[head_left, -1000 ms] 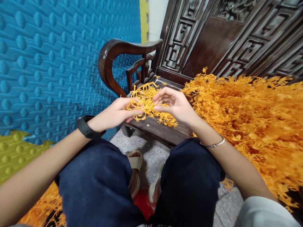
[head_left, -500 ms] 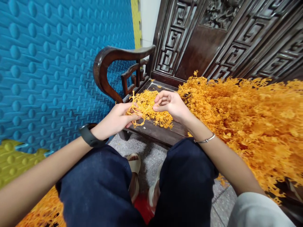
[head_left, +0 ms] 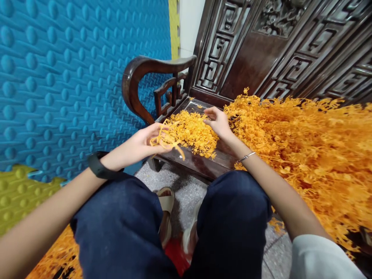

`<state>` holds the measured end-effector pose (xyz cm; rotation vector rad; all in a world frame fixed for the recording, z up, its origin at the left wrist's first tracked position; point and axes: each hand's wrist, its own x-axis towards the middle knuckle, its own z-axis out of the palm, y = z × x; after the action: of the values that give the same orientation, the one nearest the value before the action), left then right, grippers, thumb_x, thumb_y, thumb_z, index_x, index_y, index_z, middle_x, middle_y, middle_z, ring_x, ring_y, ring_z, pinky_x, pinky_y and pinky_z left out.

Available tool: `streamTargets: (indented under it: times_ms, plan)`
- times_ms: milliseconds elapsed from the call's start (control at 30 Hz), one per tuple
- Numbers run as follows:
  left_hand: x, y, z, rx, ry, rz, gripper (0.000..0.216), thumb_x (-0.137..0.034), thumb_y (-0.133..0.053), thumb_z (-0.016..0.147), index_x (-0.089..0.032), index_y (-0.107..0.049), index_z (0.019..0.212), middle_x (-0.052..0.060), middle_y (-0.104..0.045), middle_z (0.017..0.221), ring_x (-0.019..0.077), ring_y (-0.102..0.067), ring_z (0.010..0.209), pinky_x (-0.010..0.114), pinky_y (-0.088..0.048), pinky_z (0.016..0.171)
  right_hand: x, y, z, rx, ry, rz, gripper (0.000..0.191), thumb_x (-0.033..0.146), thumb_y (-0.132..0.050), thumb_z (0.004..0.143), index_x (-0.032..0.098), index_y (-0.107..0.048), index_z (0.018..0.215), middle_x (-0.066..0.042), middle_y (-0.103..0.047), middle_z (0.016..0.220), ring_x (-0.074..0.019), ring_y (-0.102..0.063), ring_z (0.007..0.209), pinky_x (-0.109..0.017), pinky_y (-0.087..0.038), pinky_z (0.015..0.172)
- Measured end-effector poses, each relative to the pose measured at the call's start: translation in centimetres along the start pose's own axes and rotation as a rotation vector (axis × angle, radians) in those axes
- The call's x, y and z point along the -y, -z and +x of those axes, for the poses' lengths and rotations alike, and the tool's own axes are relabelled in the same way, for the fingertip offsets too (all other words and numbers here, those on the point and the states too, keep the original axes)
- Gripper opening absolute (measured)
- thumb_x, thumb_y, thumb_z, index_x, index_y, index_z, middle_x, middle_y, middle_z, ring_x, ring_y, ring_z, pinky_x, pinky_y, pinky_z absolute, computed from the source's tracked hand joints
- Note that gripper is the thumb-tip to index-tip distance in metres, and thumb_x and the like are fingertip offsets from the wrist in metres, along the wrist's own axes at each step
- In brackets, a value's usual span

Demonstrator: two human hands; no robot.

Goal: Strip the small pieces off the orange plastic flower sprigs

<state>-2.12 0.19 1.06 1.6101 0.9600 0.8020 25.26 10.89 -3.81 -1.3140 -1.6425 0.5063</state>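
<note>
My left hand [head_left: 144, 142] is closed on a few thin orange plastic strands [head_left: 166, 140] at the front left of the dark wooden bench seat [head_left: 200, 164]. My right hand [head_left: 218, 122] reaches forward with its fingers bent down onto a small heap of orange sprigs [head_left: 192, 133] lying on the seat. I cannot make out whether it grips any of them. A big pile of the same orange sprigs [head_left: 302, 151] covers the seat just to the right of that hand.
The bench's curved armrest [head_left: 143, 73] rises at left and its carved back [head_left: 261, 42] stands behind. A blue studded foam mat [head_left: 66, 77] lines the wall at left. More orange sprigs [head_left: 55, 257] lie on the floor by my left knee.
My right hand has let go of the strands shared with the left hand and moved forward onto the small heap. The left hand keeps its strands, now hanging lower.
</note>
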Motion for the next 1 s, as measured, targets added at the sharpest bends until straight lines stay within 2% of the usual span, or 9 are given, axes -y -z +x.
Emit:
streamTargets:
  times_ms: [133, 267, 433, 500, 600, 733, 833, 933, 1000]
  plan:
    - [-0.5, -0.4, 0.2, 0.058, 0.089, -0.085, 0.057, -0.025, -0.063, 0.075, -0.015, -0.041, 0.126, 0.007, -0.069, 0.093, 0.0166, -0.067, 0.076, 0.028, -0.054, 0.069, -0.4, -0.2, 0.0, -0.078, -0.034, -0.156, 0.016, 0.015, -0.066, 0.064, 0.017, -0.054, 0.073, -0.004, -0.061, 0.079, -0.0185, -0.059, 0.076, -0.037, -0.048, 0.076]
    - [-0.8, -0.4, 0.2, 0.079, 0.189, -0.129, 0.05, -0.029, -0.057, 0.078, -0.012, -0.046, 0.123, 0.009, -0.071, 0.082, 0.0172, -0.066, 0.058, 0.028, -0.052, 0.053, 0.0, -0.2, -0.5, -0.009, -0.163, -0.079, 0.015, 0.019, -0.058, 0.075, 0.017, -0.05, 0.062, 0.001, -0.051, 0.053, -0.0141, -0.052, 0.051, -0.033, -0.045, 0.062]
    - [-0.6, -0.3, 0.3, 0.058, 0.259, -0.158, 0.038, -0.034, -0.054, 0.078, -0.01, -0.058, 0.106, 0.01, -0.07, 0.069, 0.0197, -0.064, 0.049, 0.029, -0.05, 0.045, 1.5, -0.7, -0.9, 0.036, -0.216, 0.035, 0.013, 0.003, -0.051, 0.07, 0.015, -0.055, 0.072, 0.001, -0.057, 0.061, -0.0121, -0.057, 0.055, -0.031, -0.049, 0.065]
    - [-0.6, -0.2, 0.2, 0.051, 0.257, -0.166, 0.04, -0.04, -0.051, 0.08, -0.009, -0.057, 0.105, 0.011, -0.07, 0.069, 0.0203, -0.064, 0.049, 0.029, -0.05, 0.045, 3.2, -0.7, -1.7, 0.106, -0.172, 0.133, 0.011, 0.006, -0.056, 0.069, 0.014, -0.058, 0.076, 0.0, -0.06, 0.066, -0.0122, -0.059, 0.06, -0.031, -0.05, 0.067]
    - [-0.7, -0.2, 0.2, 0.063, 0.251, -0.146, 0.044, -0.045, -0.043, 0.084, -0.009, -0.053, 0.107, 0.012, -0.07, 0.067, 0.019, -0.062, 0.047, 0.029, -0.049, 0.045, 6.9, -0.5, -3.6, 0.281, 0.011, 0.308, 0.011, 0.023, -0.062, 0.075, 0.013, -0.061, 0.078, -0.003, -0.062, 0.073, -0.013, -0.06, 0.068, -0.031, -0.05, 0.07]
    - [-0.9, -0.2, 0.1, 0.08, 0.225, -0.112, 0.04, -0.043, -0.041, 0.085, -0.009, -0.054, 0.101, 0.013, -0.07, 0.07, 0.0184, -0.063, 0.049, 0.029, -0.05, 0.047, 11.3, -0.4, -6.1, 0.417, 0.22, 0.276, 0.024, 0.038, -0.06, 0.08, 0.014, -0.062, 0.08, -0.003, -0.063, 0.079, -0.0122, -0.058, 0.074, -0.029, -0.047, 0.072]
    - [-1.0, -0.2, 0.0, 0.112, 0.212, -0.125, 0.037, -0.04, -0.037, 0.085, -0.009, -0.055, 0.095, 0.013, -0.07, 0.071, 0.0198, -0.063, 0.051, 0.031, -0.05, 0.05, 12.0, -0.7, -6.8, 0.5, 0.311, 0.132, 0.025, 0.034, -0.068, 0.074, 0.014, -0.063, 0.086, -0.003, -0.064, 0.085, -0.0121, -0.057, 0.077, -0.027, -0.044, 0.072]
    - [-1.0, 0.0, -0.1, 0.129, 0.19, -0.148, 0.035, -0.034, -0.032, 0.085, -0.01, -0.053, 0.102, 0.012, -0.07, 0.074, 0.0203, -0.064, 0.054, 0.032, -0.051, 0.052, 11.4, -1.0, -6.6, 0.585, 0.286, 0.068, 0.019, 0.031, -0.061, 0.08, 0.012, -0.062, 0.078, -0.001, -0.061, 0.07, -0.0098, -0.054, 0.065, -0.025, -0.042, 0.063]
    - [-1.1, 0.2, -0.2, 0.118, 0.175, -0.149, 0.035, -0.032, -0.03, 0.085, -0.011, -0.053, 0.103, 0.012, -0.07, 0.075, 0.02, -0.064, 0.054, 0.032, -0.05, 0.051, 10.9, -0.8, -6.2, 0.549, 0.229, 0.117, 0.023, 0.031, -0.053, 0.085, 0.013, -0.061, 0.073, 0.001, -0.055, 0.06, -0.0084, -0.051, 0.057, -0.024, -0.039, 0.058]
